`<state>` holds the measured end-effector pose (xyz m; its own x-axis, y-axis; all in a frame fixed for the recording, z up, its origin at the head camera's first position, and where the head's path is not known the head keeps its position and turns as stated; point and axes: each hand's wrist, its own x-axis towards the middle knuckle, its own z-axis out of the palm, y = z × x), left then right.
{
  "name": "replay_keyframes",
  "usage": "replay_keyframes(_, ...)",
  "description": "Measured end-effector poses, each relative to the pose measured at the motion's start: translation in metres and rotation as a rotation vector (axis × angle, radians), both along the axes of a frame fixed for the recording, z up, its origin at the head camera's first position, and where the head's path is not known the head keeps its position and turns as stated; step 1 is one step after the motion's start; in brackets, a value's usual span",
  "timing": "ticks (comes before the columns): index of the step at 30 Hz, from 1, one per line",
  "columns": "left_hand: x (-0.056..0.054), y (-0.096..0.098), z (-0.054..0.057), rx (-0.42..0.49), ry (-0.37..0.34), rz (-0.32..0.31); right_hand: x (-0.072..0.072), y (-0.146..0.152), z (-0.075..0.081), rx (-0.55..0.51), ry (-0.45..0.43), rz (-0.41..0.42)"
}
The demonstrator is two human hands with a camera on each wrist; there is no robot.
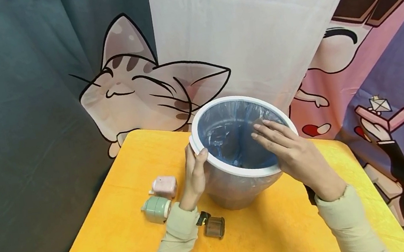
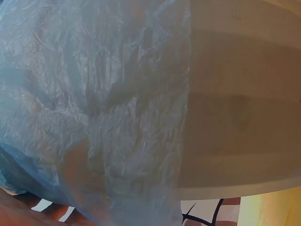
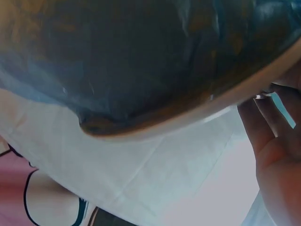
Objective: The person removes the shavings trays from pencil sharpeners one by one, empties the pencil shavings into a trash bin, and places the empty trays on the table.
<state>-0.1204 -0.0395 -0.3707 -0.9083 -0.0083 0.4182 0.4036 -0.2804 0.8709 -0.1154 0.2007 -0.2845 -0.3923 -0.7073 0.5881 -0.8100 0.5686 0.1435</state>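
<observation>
A trash can [image 1: 231,197] with a white rim [image 1: 245,172] stands on the yellow table, lined with a thin bluish plastic bag [image 1: 226,135]. My left hand [image 1: 193,176] grips the rim at its left, thumb on top and fingers along the outer side. Over the right part of the opening is my right hand [image 1: 292,152], its fingers fairly straight and pointing into the can. In the left wrist view, the bag's edge [image 2: 141,117] hangs over the outer wall [image 2: 240,108]. The right wrist view shows the bag-lined opening [image 3: 141,66] and part of a hand beside the rim.
On the yellow table [image 1: 122,223], left of the can, lie a small pink container [image 1: 165,186] and a green one [image 1: 156,210]. A brown translucent container [image 1: 214,227] with a black part lies in front of it. A printed cat curtain [image 1: 136,96] hangs behind.
</observation>
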Motion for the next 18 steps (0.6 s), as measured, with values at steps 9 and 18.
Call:
replay_keyframes(9, -0.0006, 0.0006, 0.0001, 0.043, 0.032, -0.016, -0.0003, 0.0007, -0.0016, -0.008, -0.012, -0.004)
replay_keyframes(18, -0.0043, 0.0001, -0.0058, 0.014, 0.004, 0.0, -0.0004, 0.0037, -0.0051, -0.167, -0.108, 0.043)
